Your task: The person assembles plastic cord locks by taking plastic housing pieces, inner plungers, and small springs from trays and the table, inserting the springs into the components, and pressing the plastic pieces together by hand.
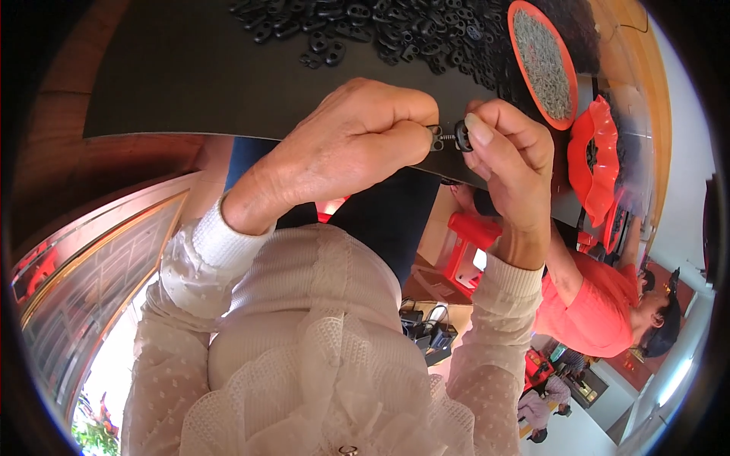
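Note:
My left hand (346,144) is closed in a fist, pinching a small metal spring part (439,137) between thumb and forefinger. My right hand (511,156) pinches a small black plastic piece (463,137) at the spring's other end, so the two parts meet between my hands. Both hands hover over the near edge of a dark table (190,76). A heap of several black plastic pieces (380,26) lies on the table beyond my hands. A red round tray (541,62) filled with small grey metal parts sits at the right.
A red wavy-edged dish (595,159) rests beyond the tray on the right. A person in an orange-red shirt (601,304) works at the right side of the table. A red stool (468,247) stands below the table edge. Glass doors (84,289) are at the left.

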